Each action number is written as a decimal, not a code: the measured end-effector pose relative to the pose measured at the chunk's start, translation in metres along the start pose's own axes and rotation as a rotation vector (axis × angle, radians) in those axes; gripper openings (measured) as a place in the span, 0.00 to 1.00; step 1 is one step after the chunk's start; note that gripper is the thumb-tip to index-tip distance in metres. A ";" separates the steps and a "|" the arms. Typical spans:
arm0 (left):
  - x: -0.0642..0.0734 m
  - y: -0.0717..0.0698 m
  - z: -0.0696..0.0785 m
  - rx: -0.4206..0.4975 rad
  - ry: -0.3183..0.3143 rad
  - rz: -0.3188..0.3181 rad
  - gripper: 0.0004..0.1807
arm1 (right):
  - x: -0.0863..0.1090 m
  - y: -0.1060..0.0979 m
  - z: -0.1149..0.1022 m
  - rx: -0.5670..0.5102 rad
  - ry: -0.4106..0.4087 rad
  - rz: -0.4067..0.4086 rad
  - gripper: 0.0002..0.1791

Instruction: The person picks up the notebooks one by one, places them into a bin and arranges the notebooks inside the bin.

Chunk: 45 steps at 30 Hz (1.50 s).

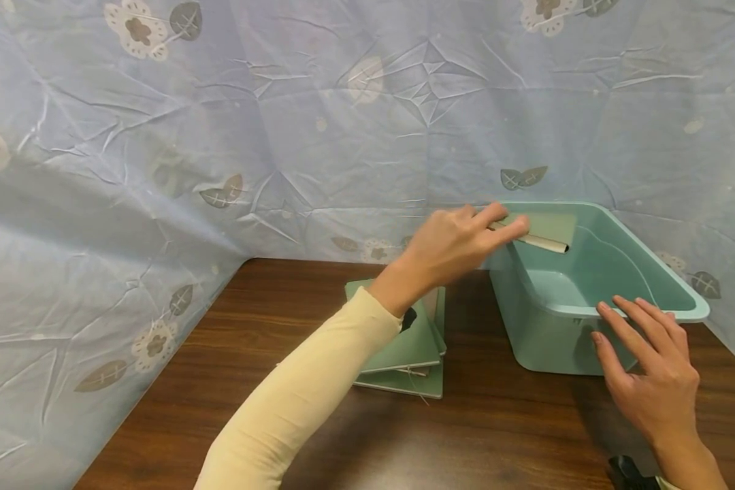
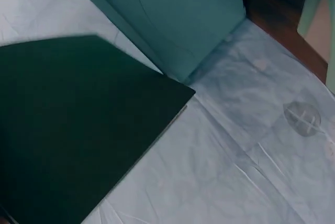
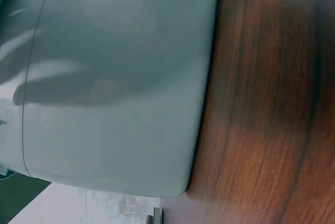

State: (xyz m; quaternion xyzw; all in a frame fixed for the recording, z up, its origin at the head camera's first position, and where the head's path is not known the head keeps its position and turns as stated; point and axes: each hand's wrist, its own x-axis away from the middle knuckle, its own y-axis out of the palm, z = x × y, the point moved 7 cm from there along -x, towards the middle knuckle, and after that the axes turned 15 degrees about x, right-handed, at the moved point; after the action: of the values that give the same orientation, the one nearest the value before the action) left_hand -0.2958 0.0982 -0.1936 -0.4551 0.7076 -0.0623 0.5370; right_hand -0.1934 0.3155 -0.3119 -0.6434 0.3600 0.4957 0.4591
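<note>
My left hand (image 1: pixel 459 238) pinches a thin green notebook (image 1: pixel 548 243) between thumb and fingers, tilted over the far left part of a pale green plastic bin (image 1: pixel 542 340). In the left wrist view the notebook's cover (image 2: pixel 94 124) looks dark green, with one corner in front of the bin (image 2: pixel 193 20). My right hand (image 1: pixel 652 367) has its fingers spread at the bin's near rim; its fingers cast shadows on the bin wall (image 3: pixel 120 135) in the right wrist view. Left of the bin lies a loose stack of green notebooks (image 1: pixel 398 354), partly hidden by my left forearm.
The brown wood-grain table (image 1: pixel 465 429) carries both the bin and the stack. A pale blue sheet (image 1: pixel 318 136) with flowers and leaves hangs behind and at the sides, close to the bin's back. The bin's raised rim (image 1: pixel 649 252) surrounds its opening.
</note>
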 end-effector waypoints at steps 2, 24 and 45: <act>0.001 0.003 0.001 0.003 0.042 -0.025 0.24 | 0.000 0.000 0.000 0.003 0.000 -0.007 0.24; 0.022 0.025 -0.011 0.063 0.131 -0.298 0.14 | 0.001 0.004 0.002 0.038 -0.026 -0.039 0.24; 0.016 0.038 -0.017 0.117 0.017 -0.481 0.17 | 0.001 0.003 0.002 0.040 -0.044 -0.036 0.24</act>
State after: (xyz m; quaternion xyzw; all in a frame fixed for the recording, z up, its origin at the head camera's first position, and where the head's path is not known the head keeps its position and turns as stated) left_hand -0.3320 0.1017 -0.2194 -0.5779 0.5786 -0.2333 0.5261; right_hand -0.1963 0.3165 -0.3140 -0.6293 0.3481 0.4942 0.4885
